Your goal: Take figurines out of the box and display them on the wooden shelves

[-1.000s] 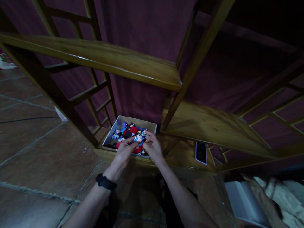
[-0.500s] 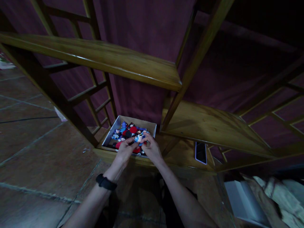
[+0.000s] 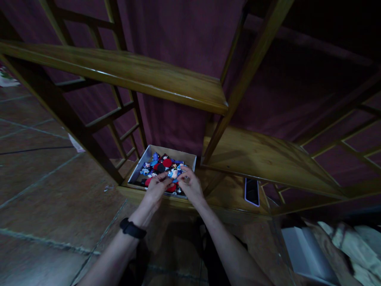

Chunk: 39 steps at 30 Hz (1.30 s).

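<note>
Between my two hands, over the front part of a shallow cardboard box, is a small blue-and-white figurine (image 3: 174, 174). My left hand (image 3: 157, 187) pinches it from the left side, with a black band on that wrist. From the right, the fingers of my right hand (image 3: 191, 184) close on its other edge. Inside the box (image 3: 193, 162) lie several small figurines (image 3: 145, 169) in blue, purple, red and black, among them round red and black pieces (image 3: 167, 163). My fingers hide some of the contents.
The box rests on the bottom board of a wooden shelf frame (image 3: 178, 93). A phone-like dark slab with a pale rim (image 3: 251, 192) lies on the board to the right. A pale box (image 3: 308, 252) and cloth (image 3: 345, 246) are at lower right. Tiled floor (image 3: 59, 190) spreads leftward.
Both hands stay over the box with the figurine between them. The figurine has turned or shifted slightly, and the fingers of my right hand have moved a little.
</note>
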Available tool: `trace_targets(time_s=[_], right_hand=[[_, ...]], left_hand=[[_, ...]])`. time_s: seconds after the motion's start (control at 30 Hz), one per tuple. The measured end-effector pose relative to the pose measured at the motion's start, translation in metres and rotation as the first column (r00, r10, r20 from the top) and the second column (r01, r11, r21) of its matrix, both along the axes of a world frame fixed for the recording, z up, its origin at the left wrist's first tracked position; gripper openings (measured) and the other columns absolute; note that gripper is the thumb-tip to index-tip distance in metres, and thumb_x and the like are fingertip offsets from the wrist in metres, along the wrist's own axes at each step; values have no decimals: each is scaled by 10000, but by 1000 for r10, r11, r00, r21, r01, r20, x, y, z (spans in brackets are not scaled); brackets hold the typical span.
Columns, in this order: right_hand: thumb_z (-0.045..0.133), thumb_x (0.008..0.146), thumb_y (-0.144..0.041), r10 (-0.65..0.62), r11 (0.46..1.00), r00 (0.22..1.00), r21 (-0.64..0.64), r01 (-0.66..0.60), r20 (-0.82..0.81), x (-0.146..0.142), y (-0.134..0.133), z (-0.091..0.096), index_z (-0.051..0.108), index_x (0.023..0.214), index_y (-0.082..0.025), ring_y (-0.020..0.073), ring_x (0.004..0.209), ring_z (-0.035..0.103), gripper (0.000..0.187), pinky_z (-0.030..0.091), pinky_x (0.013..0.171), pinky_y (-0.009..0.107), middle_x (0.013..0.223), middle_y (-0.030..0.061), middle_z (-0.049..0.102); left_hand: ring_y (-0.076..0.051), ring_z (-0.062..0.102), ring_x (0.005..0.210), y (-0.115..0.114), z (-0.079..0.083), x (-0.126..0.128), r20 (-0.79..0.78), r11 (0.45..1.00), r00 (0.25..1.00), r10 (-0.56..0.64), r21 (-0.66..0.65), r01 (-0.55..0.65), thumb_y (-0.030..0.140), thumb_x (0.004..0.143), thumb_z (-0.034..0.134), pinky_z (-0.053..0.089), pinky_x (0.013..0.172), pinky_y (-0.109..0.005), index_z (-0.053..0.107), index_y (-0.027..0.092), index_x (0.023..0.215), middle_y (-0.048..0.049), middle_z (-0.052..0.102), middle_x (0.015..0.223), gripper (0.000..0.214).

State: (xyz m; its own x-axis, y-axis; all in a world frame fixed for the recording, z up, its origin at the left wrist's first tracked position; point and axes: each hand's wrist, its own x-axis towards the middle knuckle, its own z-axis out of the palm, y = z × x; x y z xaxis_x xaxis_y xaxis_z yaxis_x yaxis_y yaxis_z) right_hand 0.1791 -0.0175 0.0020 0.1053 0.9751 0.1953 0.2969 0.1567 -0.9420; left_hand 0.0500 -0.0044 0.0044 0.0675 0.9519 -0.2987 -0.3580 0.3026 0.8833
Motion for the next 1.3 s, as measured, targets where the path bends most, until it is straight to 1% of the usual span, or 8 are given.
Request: trace_targets(time_s=[0.07, 0.2, 0.37, 0.47, 0.63, 0.8, 0.93, 1.3], right_hand=[[518, 679, -173, 18, 999, 1000, 27, -18, 8, 0, 0, 0, 583, 1047, -261, 166, 926, 571, 384, 395, 912, 315, 831, -34, 634], [508, 681, -180, 1, 999, 1000, -36, 0, 19, 0, -1, -1, 563, 1081, -260, 145, 784, 587, 411, 441, 831, 294, 776, -50, 616], [513, 696, -167, 14, 1000, 1000, 18, -14, -7, 0, -2, 1, 599, 1001, -259, 166, 946, 576, 330, 409, 903, 312, 898, -26, 644], [494, 739, -203, -13, 1000, 1000, -28, 12, -26, 1, -1, 2, 579, 1063, -255, 156, 869, 595, 339, 445, 851, 304, 870, -20, 645], [544, 730, -248, -51, 997, 995, -66, 45, -81, 3, 5, -8, 596, 1047, -248, 160, 920, 591, 321, 462, 835, 297, 1028, 12, 638], [590, 706, -337, -16, 990, 989, -138, -4, -144, 0, 10, -20, 622, 982, -240, 155, 769, 616, 295, 493, 711, 279, 876, -2, 671], [592, 698, -348, -8, 987, 991, -161, -14, -137, 1, 10, -19, 635, 940, -223, 147, 715, 610, 276, 487, 661, 261, 828, -8, 673], [549, 740, -325, -11, 990, 995, -142, -4, -103, 4, 9, -19, 658, 957, -240, 160, 765, 619, 257, 491, 713, 287, 886, 1, 679]], left_hand=[[-109, 583, 637, 0, 0, 0, -18, 1000, 1000, -3, 14, 3, 224, 530, 737, 465, 625, -230, 667, 124, 832, -34, 661, 759, 325], [-106, 579, 632, -1, 0, -1, -40, 999, 999, -4, 35, 5, 228, 539, 728, 460, 614, -224, 665, 123, 837, -36, 662, 765, 322], [-99, 568, 612, -1, 1, 0, -31, 1000, 999, 6, 24, -5, 219, 525, 734, 453, 593, -216, 660, 125, 844, -32, 663, 780, 341], [-111, 577, 638, -1, 2, 0, -31, 1000, 999, 17, 24, -16, 218, 521, 737, 461, 601, -224, 659, 125, 856, -37, 664, 797, 357], [-91, 573, 632, -2, 2, 1, 1, 999, 999, 34, -2, -34, 191, 535, 739, 468, 618, -210, 656, 133, 839, -24, 657, 802, 321], [-103, 592, 712, -4, 3, 3, 45, 999, 998, -42, 30, 40, 212, 574, 739, 481, 661, -213, 659, 150, 856, -35, 661, 874, 299], [-91, 579, 668, -5, 6, 3, 15, 995, 996, -89, 54, 88, 257, 588, 746, 477, 619, -201, 653, 150, 899, -33, 651, 860, 342], [-90, 564, 653, -3, 0, 2, 31, 999, 999, 8, 33, -9, 260, 569, 752, 477, 601, -202, 643, 150, 816, -19, 641, 811, 292]])
